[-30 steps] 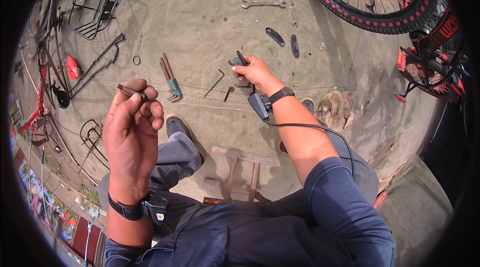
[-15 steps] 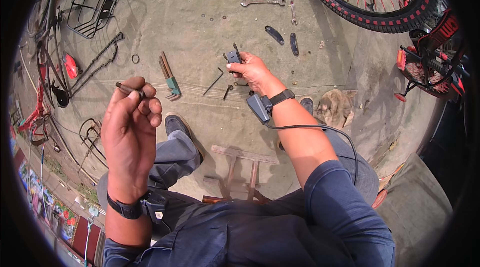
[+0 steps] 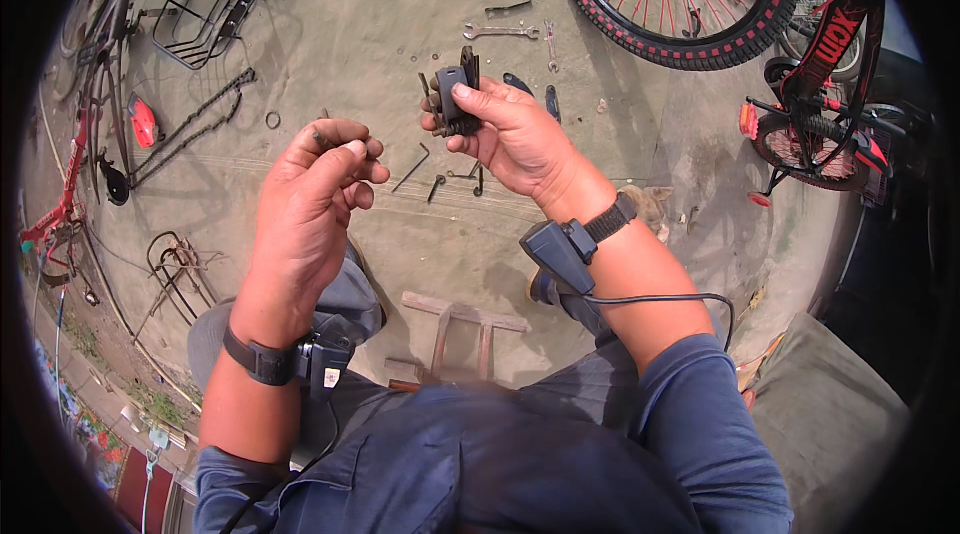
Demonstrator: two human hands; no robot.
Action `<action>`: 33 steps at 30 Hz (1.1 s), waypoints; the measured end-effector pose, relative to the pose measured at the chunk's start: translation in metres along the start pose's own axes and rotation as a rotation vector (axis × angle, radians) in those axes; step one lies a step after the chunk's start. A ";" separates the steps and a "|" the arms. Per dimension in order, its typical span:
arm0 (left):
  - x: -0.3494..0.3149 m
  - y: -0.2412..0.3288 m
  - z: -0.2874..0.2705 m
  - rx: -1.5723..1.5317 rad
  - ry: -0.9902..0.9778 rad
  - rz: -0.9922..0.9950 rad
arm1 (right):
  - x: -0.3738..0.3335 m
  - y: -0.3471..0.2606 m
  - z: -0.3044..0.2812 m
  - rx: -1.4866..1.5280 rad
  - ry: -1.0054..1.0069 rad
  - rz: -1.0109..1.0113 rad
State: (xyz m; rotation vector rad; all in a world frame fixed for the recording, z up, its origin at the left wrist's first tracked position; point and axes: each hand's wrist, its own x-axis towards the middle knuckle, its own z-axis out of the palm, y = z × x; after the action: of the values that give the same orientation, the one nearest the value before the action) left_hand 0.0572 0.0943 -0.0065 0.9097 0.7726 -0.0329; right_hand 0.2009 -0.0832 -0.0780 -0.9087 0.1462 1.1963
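My left hand (image 3: 318, 174) is closed, its fingertips pinching a small dark rod-like metal piece (image 3: 320, 140). To its right, my right hand (image 3: 510, 134) grips a dark grey folding multi-tool (image 3: 452, 94), with the thumb on its flat side and narrow blades standing out. The fingers hide part of it. On the ground below and between the hands lie a black L-shaped hex key (image 3: 411, 168), a small dark bolt (image 3: 436, 188) and another dark pin-like part (image 3: 479, 179). Beyond my right hand are two dark oval plates (image 3: 553, 103), partly hidden.
An open-ended wrench (image 3: 500, 32) and a smaller one (image 3: 551, 46) lie farther off. A bicycle wheel (image 3: 672, 59) with red spokes stands at the far right. A wire basket (image 3: 210, 4) and a bike chain (image 3: 195, 129) lie left. A wooden stool (image 3: 465, 313) is between my legs.
My left hand has moved right and away from me, now covering the green hex-key holder. My right hand has lifted the multi-tool and turned it, with more blades showing. The view has shifted slightly.
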 end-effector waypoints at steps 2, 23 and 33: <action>-0.003 -0.004 0.009 0.054 -0.053 -0.027 | -0.021 -0.014 0.020 -0.025 0.028 -0.037; -0.042 -0.033 0.065 0.002 -0.364 -0.179 | -0.140 -0.008 0.074 0.092 0.259 -0.273; -0.044 -0.035 0.072 0.067 -0.354 -0.157 | -0.147 -0.013 0.071 0.049 0.285 -0.243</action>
State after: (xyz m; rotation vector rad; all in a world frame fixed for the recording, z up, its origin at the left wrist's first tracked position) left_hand 0.0557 0.0080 0.0224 0.8741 0.5127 -0.3512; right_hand 0.1279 -0.1446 0.0545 -1.0204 0.2845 0.8319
